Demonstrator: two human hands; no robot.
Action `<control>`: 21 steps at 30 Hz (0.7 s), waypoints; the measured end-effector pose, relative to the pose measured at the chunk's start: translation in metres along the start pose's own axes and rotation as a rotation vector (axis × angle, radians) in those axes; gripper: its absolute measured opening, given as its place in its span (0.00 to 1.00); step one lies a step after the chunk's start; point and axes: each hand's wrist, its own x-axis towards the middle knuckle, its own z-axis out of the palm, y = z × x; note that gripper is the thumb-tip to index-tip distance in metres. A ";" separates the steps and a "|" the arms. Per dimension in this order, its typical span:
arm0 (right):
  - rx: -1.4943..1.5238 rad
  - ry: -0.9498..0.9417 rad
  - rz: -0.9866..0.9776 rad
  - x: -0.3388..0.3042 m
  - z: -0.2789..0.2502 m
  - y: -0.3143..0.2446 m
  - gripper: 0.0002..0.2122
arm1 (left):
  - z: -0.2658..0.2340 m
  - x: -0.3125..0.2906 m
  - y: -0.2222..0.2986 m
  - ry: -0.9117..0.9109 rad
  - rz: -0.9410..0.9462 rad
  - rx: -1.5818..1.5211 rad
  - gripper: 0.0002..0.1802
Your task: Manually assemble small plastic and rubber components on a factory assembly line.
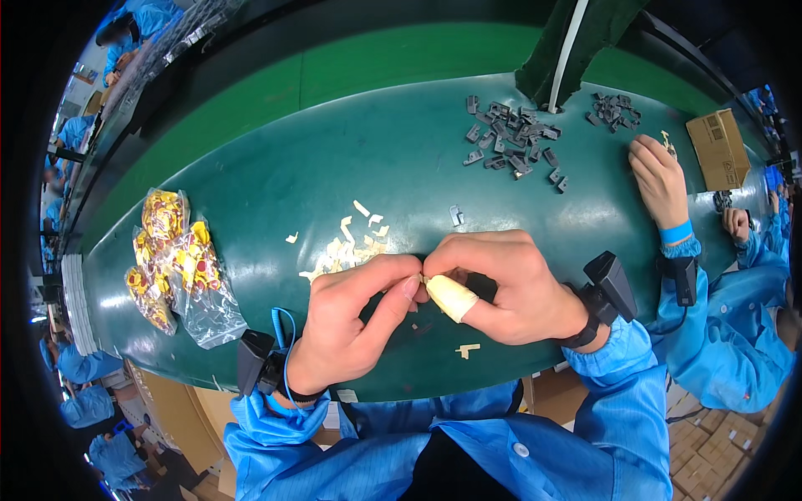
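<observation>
Over the near middle of the green table (393, 154), my left hand (347, 321) and my right hand (522, 288) meet at their fingertips. Thumb and forefinger are pinched on each side. Whatever lies between them is too small and covered to name. A pale yellow finger cot (451, 298) covers my right thumb. Just beyond my left hand lies a loose heap of cream-coloured strips (338, 257). One small grey plastic part (456, 215) rests beyond my right hand. Nearer me, below the hands, is a cream scrap (468, 351).
Clear bags of yellow-and-red pieces (196, 259) lie at the left. Dark plastic parts (514, 138) are piled at the far right, with a smaller pile (614, 111) past a post (568, 54). A co-worker's hand (660, 184) is at the right, near a cardboard box (720, 150).
</observation>
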 end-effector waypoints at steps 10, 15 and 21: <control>0.158 -0.017 0.128 -0.002 0.000 -0.003 0.04 | -0.002 0.000 -0.002 0.011 -0.085 -0.068 0.06; 0.100 -0.005 0.087 0.001 0.000 0.000 0.02 | -0.003 0.001 0.000 -0.036 -0.048 -0.044 0.07; 0.003 0.008 -0.012 0.001 0.002 0.000 0.01 | -0.004 0.002 0.000 -0.072 -0.084 -0.047 0.07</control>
